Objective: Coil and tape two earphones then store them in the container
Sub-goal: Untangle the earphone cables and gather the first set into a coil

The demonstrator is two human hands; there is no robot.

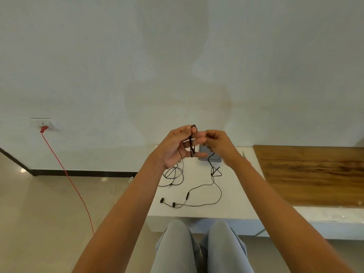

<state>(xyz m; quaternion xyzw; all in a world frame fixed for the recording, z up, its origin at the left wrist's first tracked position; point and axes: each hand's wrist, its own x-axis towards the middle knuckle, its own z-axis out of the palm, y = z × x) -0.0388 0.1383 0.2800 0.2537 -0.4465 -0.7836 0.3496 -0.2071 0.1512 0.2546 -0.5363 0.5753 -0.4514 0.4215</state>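
Observation:
Both hands are raised above a white table (pixel 232 205). My left hand (pixel 177 148) has a black earphone cord (pixel 192 143) looped several times around its spread fingers. My right hand (pixel 218 143) pinches the same cord just to the right; from it the cord hangs down to the table and runs to a remote and two earbuds (pixel 167 202) near the front edge. A second black earphone (pixel 173 175) lies loosely tangled on the table under my left wrist. A grey container (pixel 209 157) stands behind my hands, mostly hidden.
A wooden board (pixel 311 174) covers the table's right part. A thin red-handled tool (pixel 245 157) lies by my right wrist, partly hidden. A red cable (pixel 71 182) runs from a wall socket (pixel 46 124) down to the floor at left. My knees are below the table edge.

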